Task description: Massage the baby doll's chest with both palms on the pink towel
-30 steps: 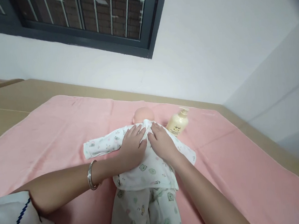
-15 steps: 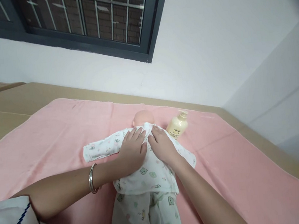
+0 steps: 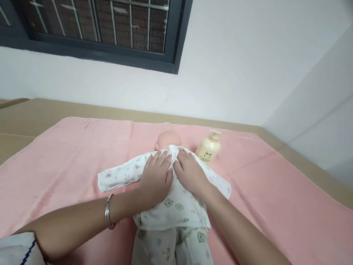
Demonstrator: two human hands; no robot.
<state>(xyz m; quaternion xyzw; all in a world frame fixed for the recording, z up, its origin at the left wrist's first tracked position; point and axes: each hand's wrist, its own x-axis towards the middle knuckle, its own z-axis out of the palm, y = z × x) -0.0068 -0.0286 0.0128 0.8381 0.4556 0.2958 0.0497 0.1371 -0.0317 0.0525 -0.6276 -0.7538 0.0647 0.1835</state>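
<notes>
A baby doll (image 3: 168, 139) lies on a pink sheet, dressed in a white printed top (image 3: 174, 212) and matching trousers (image 3: 154, 255). Only the bald crown of its head shows beyond the collar. My left hand (image 3: 156, 176) rests flat on the upper left of the top, fingers stretched toward the collar. On the other side of the chest lies my right hand (image 3: 191, 170), fingers extended and pressed to the cloth by the collar. Neither hand grips anything. One sleeve (image 3: 118, 176) reaches out to the left; the other slants down to the right.
A pale yellow pump bottle (image 3: 209, 147) leans or lies right of the doll's head. The pink sheet (image 3: 273, 198) covers a tan surface (image 3: 52, 111) that meets a white wall. Above is a dark-framed window (image 3: 169, 60) with bars.
Both hands stay flat on the doll's top in almost the same place. The whole view has shifted very slightly; nothing else has visibly moved.
</notes>
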